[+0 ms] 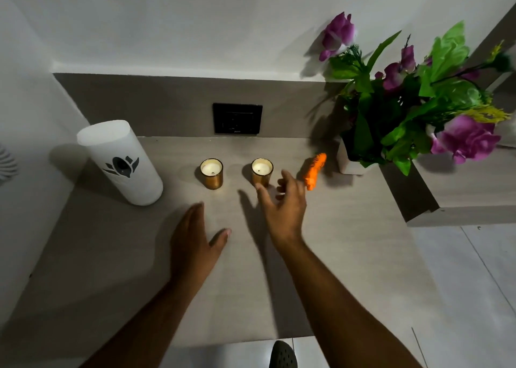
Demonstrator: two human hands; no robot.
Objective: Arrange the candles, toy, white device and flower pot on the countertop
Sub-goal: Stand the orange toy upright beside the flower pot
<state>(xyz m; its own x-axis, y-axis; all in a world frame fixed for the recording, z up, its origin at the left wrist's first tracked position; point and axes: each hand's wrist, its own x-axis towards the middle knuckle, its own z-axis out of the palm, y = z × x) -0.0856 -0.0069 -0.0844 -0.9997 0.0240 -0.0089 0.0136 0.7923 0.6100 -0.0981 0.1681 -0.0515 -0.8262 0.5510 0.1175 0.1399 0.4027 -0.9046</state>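
— Two hands are over the worktop point(321, 256) in the head view, both empty. Which one is nearer the toy point(315, 170)?

— The right hand point(283, 208). It sits just right of frame centre with fingers spread and loosely curled, holding nothing. The orange toy lies just up and to the right of its fingertips, close but apparently not touching. Its long axis runs diagonally, from lower left up toward the upper right.

— And the left hand point(195, 236)?

— Flat and open, lower centre, palm down near the surface, well apart from the toy. Any reach for the toy looks like the right hand's job.

— What crowds that reach?

— The right candle point(262, 172) stands just left of the right hand's fingers, its thumb almost at the gold holder. The left candle point(211, 173) is further left, level with it. The flower pot point(352, 158) stands just beyond the toy at the right, leaves overhanging it.

— The white device point(120, 162)?

— Far left of the frame, upright, well clear. A black wall socket point(237, 118) sits behind the candles, out of the way.
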